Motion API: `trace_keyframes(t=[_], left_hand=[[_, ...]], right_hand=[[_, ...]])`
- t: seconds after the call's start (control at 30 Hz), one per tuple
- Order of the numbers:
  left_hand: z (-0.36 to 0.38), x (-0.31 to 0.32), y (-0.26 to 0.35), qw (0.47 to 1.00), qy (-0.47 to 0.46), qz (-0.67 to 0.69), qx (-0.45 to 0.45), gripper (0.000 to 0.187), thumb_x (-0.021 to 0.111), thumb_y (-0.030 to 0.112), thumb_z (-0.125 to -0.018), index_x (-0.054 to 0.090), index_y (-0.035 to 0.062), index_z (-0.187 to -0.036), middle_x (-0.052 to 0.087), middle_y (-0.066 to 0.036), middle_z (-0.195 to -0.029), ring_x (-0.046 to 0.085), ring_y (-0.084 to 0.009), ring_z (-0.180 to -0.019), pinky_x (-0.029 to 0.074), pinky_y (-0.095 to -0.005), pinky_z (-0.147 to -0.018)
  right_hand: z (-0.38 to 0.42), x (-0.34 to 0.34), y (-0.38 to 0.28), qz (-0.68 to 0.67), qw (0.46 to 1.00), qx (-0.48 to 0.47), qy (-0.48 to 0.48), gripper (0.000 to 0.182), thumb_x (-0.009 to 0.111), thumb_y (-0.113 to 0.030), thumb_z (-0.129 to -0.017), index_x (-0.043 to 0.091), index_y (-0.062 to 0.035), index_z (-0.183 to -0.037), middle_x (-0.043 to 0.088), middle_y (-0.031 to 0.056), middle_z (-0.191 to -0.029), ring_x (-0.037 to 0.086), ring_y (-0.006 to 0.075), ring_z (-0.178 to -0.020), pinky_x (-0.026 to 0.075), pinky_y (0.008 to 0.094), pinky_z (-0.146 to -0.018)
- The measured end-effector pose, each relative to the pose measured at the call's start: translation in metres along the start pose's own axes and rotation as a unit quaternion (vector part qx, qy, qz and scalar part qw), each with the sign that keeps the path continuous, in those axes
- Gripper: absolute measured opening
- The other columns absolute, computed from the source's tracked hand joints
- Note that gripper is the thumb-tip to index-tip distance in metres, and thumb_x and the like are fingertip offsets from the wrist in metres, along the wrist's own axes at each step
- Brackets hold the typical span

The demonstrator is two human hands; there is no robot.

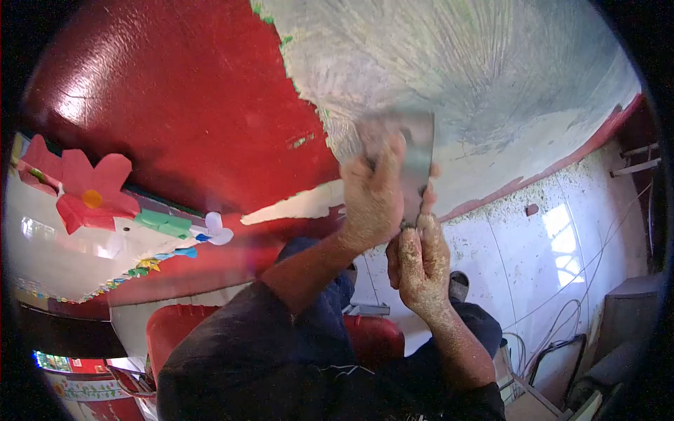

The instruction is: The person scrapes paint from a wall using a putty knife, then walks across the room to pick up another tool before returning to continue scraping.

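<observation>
A broad flat scraper (pixel 418 140), blurred by motion, is against the wall (pixel 477 63), along the edge between red paint and bare, streaked grey-white surface. My right hand (pixel 423 263), speckled with pale flakes, is closed around its lower end, where the handle is mostly hidden by the fingers. Higher up, my left hand (pixel 373 193) grips the side of the blade with its thumb on the near face; its other fingers are smeared by motion. Red paint (pixel 189 91) covers the wall to the left, with small green bits along its ragged edge.
A paper flower (pixel 91 186) and other decorations hang on a white panel at left. Paint flakes lie on the white tiled floor (pixel 477 245). Beneath me is a red seat (pixel 375 337). Loose cables (pixel 562 312) and a dark box (pixel 632 302) are at right.
</observation>
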State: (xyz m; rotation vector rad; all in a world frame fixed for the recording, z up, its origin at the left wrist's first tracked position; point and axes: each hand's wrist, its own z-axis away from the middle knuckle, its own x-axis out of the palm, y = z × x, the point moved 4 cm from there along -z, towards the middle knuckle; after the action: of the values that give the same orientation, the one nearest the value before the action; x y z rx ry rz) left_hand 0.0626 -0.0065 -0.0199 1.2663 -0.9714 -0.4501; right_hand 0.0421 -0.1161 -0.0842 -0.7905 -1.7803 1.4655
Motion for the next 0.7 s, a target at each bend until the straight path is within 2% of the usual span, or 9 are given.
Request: trace_keyframes(t=[0.07,0.17,0.23,0.27,0.37,0.53,0.63,0.67,0.7], left_hand=[[0.005,-0.002,-0.001,1.0,0.003,0.006,-0.005,0.04,0.047,0.04,-0.094,0.058,0.0015,-0.09,0.061,-0.01,-0.065,0.055,-0.0153,-0.045,0.046,-0.0279,-0.04],[0.0,0.002,0.004,1.0,-0.006,-0.017,0.017,0.041,0.047,0.04,-0.093,0.058,0.0014,-0.087,0.062,-0.01,-0.066,0.056,-0.0159,-0.046,0.046,-0.029,-0.04],[0.002,-0.005,-0.001,0.999,-0.033,-0.004,-0.005,0.04,0.047,0.04,-0.093,0.058,0.0017,-0.088,0.062,-0.01,-0.067,0.056,-0.0158,-0.047,0.046,-0.0292,-0.04],[0.005,-0.007,-0.004,0.999,-0.033,0.001,-0.015,0.04,0.047,0.04,-0.093,0.058,0.0019,-0.088,0.062,-0.01,-0.067,0.056,-0.0155,-0.047,0.046,-0.0288,-0.04],[0.005,-0.004,0.002,0.999,-0.033,0.015,-0.022,0.04,0.047,0.04,-0.094,0.058,0.0021,-0.088,0.062,-0.01,-0.067,0.056,-0.0145,-0.047,0.046,-0.0277,-0.04],[0.003,-0.004,0.006,0.999,-0.04,0.006,-0.03,0.039,0.046,0.038,-0.095,0.059,0.0016,-0.09,0.062,-0.01,-0.067,0.056,-0.0133,-0.046,0.047,-0.0264,-0.04],[0.002,-0.006,0.005,0.997,-0.079,0.017,-0.018,0.038,0.045,0.037,-0.095,0.058,0.0012,-0.091,0.062,-0.01,-0.067,0.056,-0.013,-0.047,0.047,-0.0257,-0.04],[0.0,-0.007,0.004,0.997,-0.079,0.002,-0.017,0.038,0.044,0.036,-0.096,0.058,0.0008,-0.091,0.063,-0.01,-0.067,0.056,-0.0128,-0.047,0.047,-0.0255,-0.041],[0.0,-0.008,0.006,0.997,-0.078,-0.012,-0.02,0.038,0.044,0.036,-0.096,0.058,0.0005,-0.091,0.063,-0.009,-0.067,0.057,-0.0127,-0.048,0.046,-0.0252,-0.041]], right_hand=[[0.003,0.002,-0.003,0.07,0.996,-0.043,0.03,0.016,0.043,-0.018,-0.096,0.047,-0.0033,-0.094,0.045,0.0007,-0.062,0.042,0.0071,-0.049,0.035,0.0228,-0.044],[0.002,0.006,-0.009,-0.045,0.999,0.022,0.002,0.016,0.041,-0.021,-0.097,0.043,-0.0043,-0.096,0.044,0.0,-0.058,0.041,0.0064,-0.045,0.034,0.0215,-0.041],[0.005,0.011,-0.009,-0.038,0.999,0.017,-0.011,0.027,0.037,-0.026,-0.099,0.041,-0.0038,-0.114,0.044,0.0011,-0.055,0.039,0.0054,-0.037,0.032,0.0185,-0.034],[0.005,0.01,-0.008,-0.036,0.999,0.027,-0.012,0.026,0.037,-0.027,-0.099,0.04,-0.0039,-0.111,0.045,0.0015,-0.055,0.038,0.0058,-0.036,0.032,0.0186,-0.033],[0.01,0.013,-0.018,-0.101,0.992,0.071,0.017,0.015,0.041,-0.02,-0.098,0.042,-0.0059,-0.092,0.044,-0.0019,-0.057,0.04,0.0035,-0.044,0.032,0.019,-0.039],[0.005,0.014,-0.016,-0.097,0.994,0.047,-0.019,0.015,0.038,-0.02,-0.098,0.038,-0.0062,-0.104,0.043,-0.0014,-0.058,0.041,0.0039,-0.044,0.034,0.0191,-0.038],[0.008,0.022,-0.022,-0.115,0.99,0.081,0.013,0.016,0.037,-0.02,-0.099,0.037,-0.0062,-0.106,0.043,-0.0008,-0.057,0.04,0.0049,-0.044,0.035,0.0196,-0.037],[0.005,0.023,-0.02,-0.11,0.992,0.066,0.009,0.018,0.037,-0.022,-0.099,0.036,-0.0064,-0.107,0.044,0.0005,-0.057,0.04,0.0059,-0.043,0.036,0.0199,-0.037],[0.004,0.024,-0.016,-0.105,0.993,0.052,0.004,0.029,0.035,-0.024,-0.099,0.025,-0.0069,-0.12,0.043,0.0004,-0.057,0.039,0.0057,-0.041,0.035,0.0196,-0.035]])
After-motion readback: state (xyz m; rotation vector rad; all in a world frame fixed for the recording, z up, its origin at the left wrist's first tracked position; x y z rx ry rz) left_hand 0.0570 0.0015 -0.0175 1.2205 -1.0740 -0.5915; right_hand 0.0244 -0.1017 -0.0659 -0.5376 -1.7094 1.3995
